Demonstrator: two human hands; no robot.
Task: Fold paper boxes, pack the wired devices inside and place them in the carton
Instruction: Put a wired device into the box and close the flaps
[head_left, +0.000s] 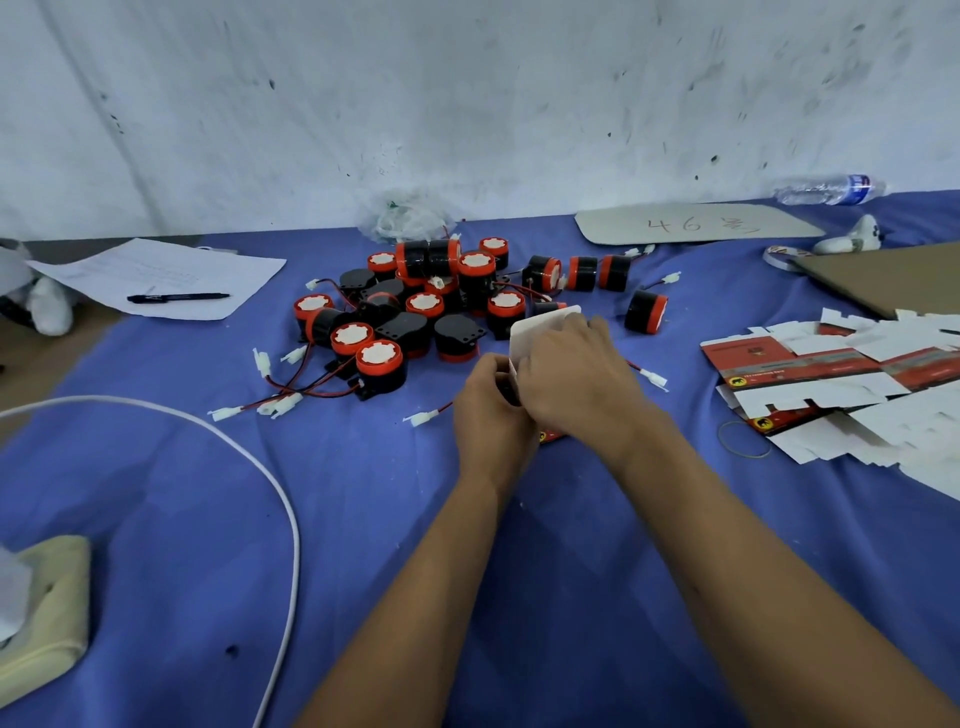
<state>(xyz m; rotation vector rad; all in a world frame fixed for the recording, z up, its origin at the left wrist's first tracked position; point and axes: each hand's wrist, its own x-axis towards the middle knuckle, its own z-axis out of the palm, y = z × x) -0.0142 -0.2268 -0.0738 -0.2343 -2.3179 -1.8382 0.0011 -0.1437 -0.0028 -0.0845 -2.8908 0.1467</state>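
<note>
Blue cloth (208, 493), device pile (431, 306) behind hands' grip — flat boxes (831, 374) right

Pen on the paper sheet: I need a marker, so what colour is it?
Black, as the head view shows: the pen lies on the paper sheet.

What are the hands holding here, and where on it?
Both hands hold one paper box: left hand at its left edge, right hand over its front face.
</note>
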